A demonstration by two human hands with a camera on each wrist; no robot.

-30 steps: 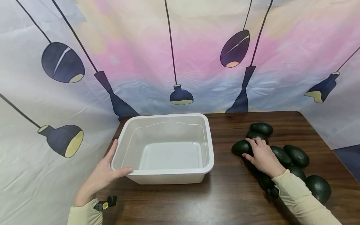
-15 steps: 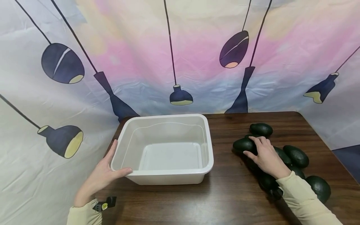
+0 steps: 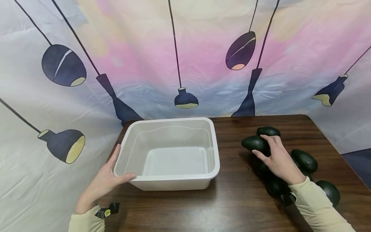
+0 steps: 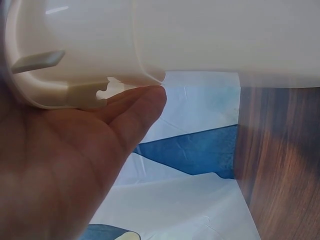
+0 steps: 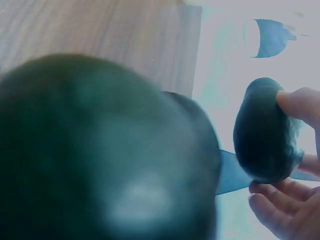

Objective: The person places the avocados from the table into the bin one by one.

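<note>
In the head view my right hand (image 3: 282, 161) grips a dark green avocado (image 3: 255, 144) between thumb and fingers, above the other avocados (image 3: 276, 186). The right wrist view shows that avocado (image 5: 265, 132) at the fingertips, apart from a large blurred avocado (image 5: 110, 155) close to the camera. My left hand (image 3: 99, 183) touches the near left corner of a white plastic tub (image 3: 174, 177). Its thumb lies along the front rim and its fingers extend along the left side. In the left wrist view, straight fingers (image 4: 140, 112) rest under the tub's rim.
The tub stands on a brown wooden table (image 3: 185, 209), with only its bare floor showing inside. One avocado (image 3: 268, 131) lies behind my right hand; another (image 3: 328, 192) sits by my right sleeve. A cloth backdrop (image 3: 130, 58) with printed lamps hangs behind the table.
My right hand has lifted the avocado off the pile, moving it slightly up and to the right. My left hand and the tub have stayed in place.
</note>
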